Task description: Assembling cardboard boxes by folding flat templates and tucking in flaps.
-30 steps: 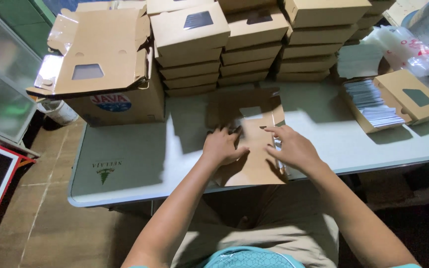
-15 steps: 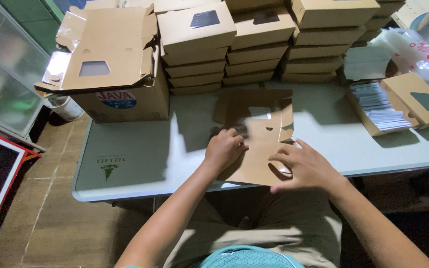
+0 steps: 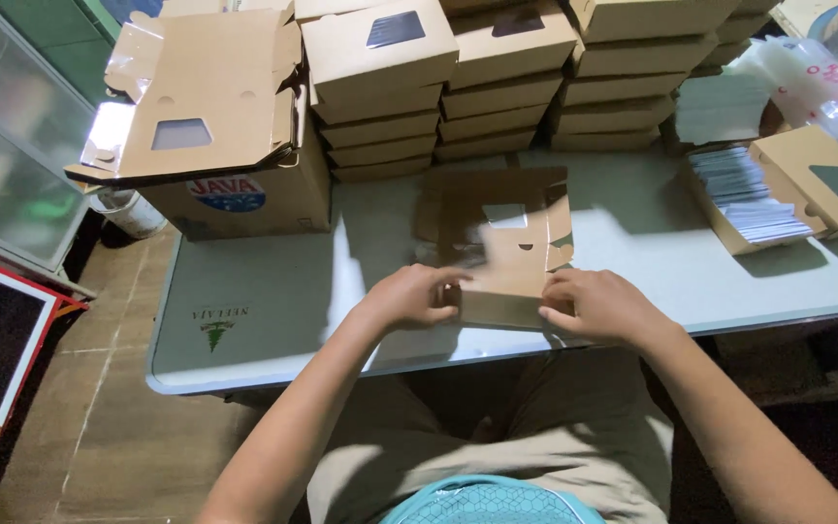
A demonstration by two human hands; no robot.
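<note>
A brown cardboard box blank (image 3: 508, 254) with a small window lies partly folded at the near edge of the grey table (image 3: 273, 301). My left hand (image 3: 411, 296) grips its near-left side, fingers curled on the fold. My right hand (image 3: 598, 304) presses on its near-right corner. The blank's back flaps stand tilted up behind my fingers.
Stacks of folded window boxes (image 3: 497, 78) line the table's back. A large carton (image 3: 235, 194) topped with flat blanks sits at the left. An open box of clear sheets (image 3: 754, 199) and plastic bags (image 3: 817, 82) lie at the right. A glass cabinet (image 3: 2, 184) stands on the left floor.
The flat blank has been folded up into a partial box shape. Both hands moved from pressing its middle to gripping its near side and corners.
</note>
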